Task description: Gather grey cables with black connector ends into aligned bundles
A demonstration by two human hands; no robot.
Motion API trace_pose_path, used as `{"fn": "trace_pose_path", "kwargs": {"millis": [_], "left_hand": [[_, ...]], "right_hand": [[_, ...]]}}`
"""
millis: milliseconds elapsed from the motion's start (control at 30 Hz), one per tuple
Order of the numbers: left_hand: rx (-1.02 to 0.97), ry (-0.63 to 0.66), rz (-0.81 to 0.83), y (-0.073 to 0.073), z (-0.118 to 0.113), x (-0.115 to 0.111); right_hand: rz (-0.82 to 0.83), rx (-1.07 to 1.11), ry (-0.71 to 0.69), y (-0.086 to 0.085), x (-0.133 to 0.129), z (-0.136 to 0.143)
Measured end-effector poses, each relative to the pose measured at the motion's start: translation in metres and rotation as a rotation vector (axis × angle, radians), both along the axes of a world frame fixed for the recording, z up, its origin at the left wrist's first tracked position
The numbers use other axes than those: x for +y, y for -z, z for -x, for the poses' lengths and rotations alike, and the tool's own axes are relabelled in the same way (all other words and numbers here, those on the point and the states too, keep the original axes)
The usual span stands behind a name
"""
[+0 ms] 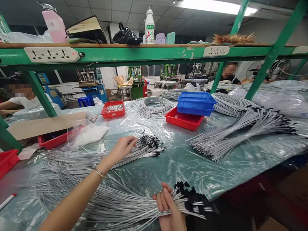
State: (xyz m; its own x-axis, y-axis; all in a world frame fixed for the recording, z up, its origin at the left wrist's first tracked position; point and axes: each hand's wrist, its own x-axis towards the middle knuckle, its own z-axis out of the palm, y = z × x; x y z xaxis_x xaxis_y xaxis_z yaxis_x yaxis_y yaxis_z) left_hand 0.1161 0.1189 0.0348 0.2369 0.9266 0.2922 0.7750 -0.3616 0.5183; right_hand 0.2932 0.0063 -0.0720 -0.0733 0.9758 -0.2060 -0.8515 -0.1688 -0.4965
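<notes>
Near the front edge, my right hand [169, 206] is closed around a thick bundle of thin white cables [121, 204], just behind their black connector ends [190, 195]. The lengths of this bundle trail left and curve back across the table. My left hand [125, 148], with a bracelet on the wrist, reaches over a second bundle of white cables [87, 155] lying farther back. Its fingers are curled together in a pinch beside that bundle's black connectors [151, 142]. What lies between those fingertips is hidden.
More cable bundles [227, 133] lie to the right. Behind are a cable coil [155, 108], a red tray of small parts [112, 110] and blue bins [195, 104] on another red tray [184, 120]. A green shelf beam [141, 55] crosses above. Other people sit beyond.
</notes>
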Motion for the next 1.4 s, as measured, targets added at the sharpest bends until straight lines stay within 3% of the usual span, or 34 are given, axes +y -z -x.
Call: {"fn": "trace_pose_path", "kwargs": {"millis": [167, 267, 333, 400, 500, 567, 700, 800, 900, 967, 1100, 1233, 1400], "left_hand": [[0.228, 0.161, -0.081, 0.011, -0.040, -0.052], [0.375, 0.302, -0.021, 0.022, -0.060, -0.083], [0.341, 0.367, 0.060, 0.027, -0.065, -0.094], [0.214, 0.367, 0.147, 0.030, -0.065, -0.099], [0.104, 0.263, 0.207, 0.036, -0.061, -0.098], [0.156, 0.244, 0.187, 0.042, -0.060, -0.098], [0.316, 0.340, 0.123, 0.042, -0.064, -0.102], [0.315, 0.359, 0.109, 0.033, -0.060, -0.087], [0.290, 0.066, 0.014, 0.032, -0.041, -0.045], [0.267, -0.091, 0.002, 0.041, -0.024, -0.012], [0.178, -0.119, 0.049, 0.063, 0.002, 0.033], [0.027, -0.121, 0.074, 0.067, 0.011, 0.040], [-0.032, -0.112, -0.013, 0.048, 0.015, 0.028]], "right_hand": [[-0.006, 0.001, 0.015, -0.004, 0.002, 0.000], [0.062, 0.058, 0.046, -0.005, 0.004, 0.000], [0.117, 0.080, 0.053, -0.006, 0.004, 0.000], [0.135, 0.092, 0.041, -0.007, 0.003, 0.001], [0.112, 0.098, 0.028, -0.008, 0.002, 0.002], [0.107, 0.088, 0.034, -0.008, 0.001, 0.002], [0.107, 0.070, 0.033, -0.006, 0.001, 0.000], [0.125, 0.142, 0.000, -0.004, 0.001, -0.003], [0.089, 0.187, -0.054, -0.003, 0.002, -0.006], [0.056, 0.170, -0.077, -0.002, 0.002, -0.007], [-0.024, 0.169, -0.074, -0.001, 0.000, -0.005], [-0.095, 0.224, -0.026, -0.004, 0.000, 0.000], [-0.079, 0.231, -0.021, -0.006, 0.001, 0.001]]}}
